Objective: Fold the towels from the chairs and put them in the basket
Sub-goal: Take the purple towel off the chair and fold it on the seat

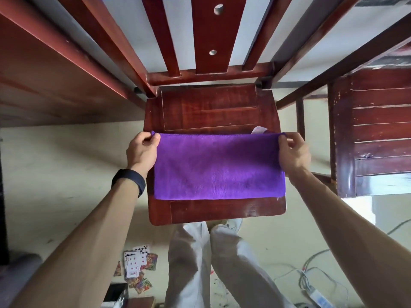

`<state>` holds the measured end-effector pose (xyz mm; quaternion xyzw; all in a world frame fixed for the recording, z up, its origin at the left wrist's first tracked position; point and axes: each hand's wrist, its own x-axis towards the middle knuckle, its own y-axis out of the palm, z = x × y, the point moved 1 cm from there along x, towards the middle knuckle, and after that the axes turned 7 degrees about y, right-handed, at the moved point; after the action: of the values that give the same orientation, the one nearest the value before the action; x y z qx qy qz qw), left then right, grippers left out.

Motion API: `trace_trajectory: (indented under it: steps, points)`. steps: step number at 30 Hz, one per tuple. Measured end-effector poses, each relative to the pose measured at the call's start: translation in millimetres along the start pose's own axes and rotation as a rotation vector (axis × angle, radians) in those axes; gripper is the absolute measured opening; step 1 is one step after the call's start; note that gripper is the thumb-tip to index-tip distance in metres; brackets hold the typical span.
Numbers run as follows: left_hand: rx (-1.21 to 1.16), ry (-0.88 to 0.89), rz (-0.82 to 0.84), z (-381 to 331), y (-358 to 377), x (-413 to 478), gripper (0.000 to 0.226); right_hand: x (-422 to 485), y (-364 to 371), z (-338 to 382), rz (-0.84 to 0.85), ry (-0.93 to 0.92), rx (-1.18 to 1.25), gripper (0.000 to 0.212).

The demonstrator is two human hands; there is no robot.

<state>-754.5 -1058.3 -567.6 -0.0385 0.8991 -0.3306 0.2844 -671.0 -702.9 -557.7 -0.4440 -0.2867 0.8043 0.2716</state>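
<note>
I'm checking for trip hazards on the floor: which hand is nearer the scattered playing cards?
Left. The left hand pinches the purple towel's far left corner, up and slightly right of the playing cards. The right hand pinches the far right corner, farther across.

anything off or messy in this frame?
The purple towel lies flat and square on the chair seat, with the left hand and right hand pinching its far corners. What stands out is on the floor: playing cards scattered left of the legs, and loose cables tangled at right.
</note>
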Motion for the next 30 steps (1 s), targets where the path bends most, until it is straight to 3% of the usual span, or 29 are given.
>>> trace_trajectory:
  steps: [8,15,17,19,21,23,26,30]
  points:
    - [0.146,0.055,-0.074,-3.2,10.3,-7.5,0.024,-4.5,15.3,2.8,-0.142,-0.048,-0.082,0.026]
    - [0.245,0.088,-0.153,-2.3,14.8,-19.4,0.023,-9.6,19.0,0.2,-0.153,-0.033,-0.039,0.03]
    - [0.358,0.175,-0.219,0.7,16.1,-27.0,0.031,-18.3,22.5,-7.6,-0.228,-0.086,-0.078,0.039]
    - [0.559,0.419,-0.305,4.4,22.5,-40.5,0.043,-43.6,30.5,-9.7,-0.319,-0.193,-0.186,0.046]
    - [0.7,0.703,-0.217,8.6,37.8,-53.7,0.055,-75.5,49.7,-10.3,-0.297,-0.362,-0.322,0.05]
    - [0.784,0.822,-0.032,17.4,51.5,-58.0,0.064,-93.6,71.7,-14.2,-0.217,-0.447,-0.455,0.057]
    - [0.852,0.793,0.086,38.2,55.2,-51.1,0.069,-71.5,78.7,-34.3,-0.163,-0.314,-0.529,0.062]
    - [0.855,0.776,0.095,45.0,52.8,-45.0,0.069,-48.1,65.3,-53.7,-0.142,-0.372,-0.597,0.067]
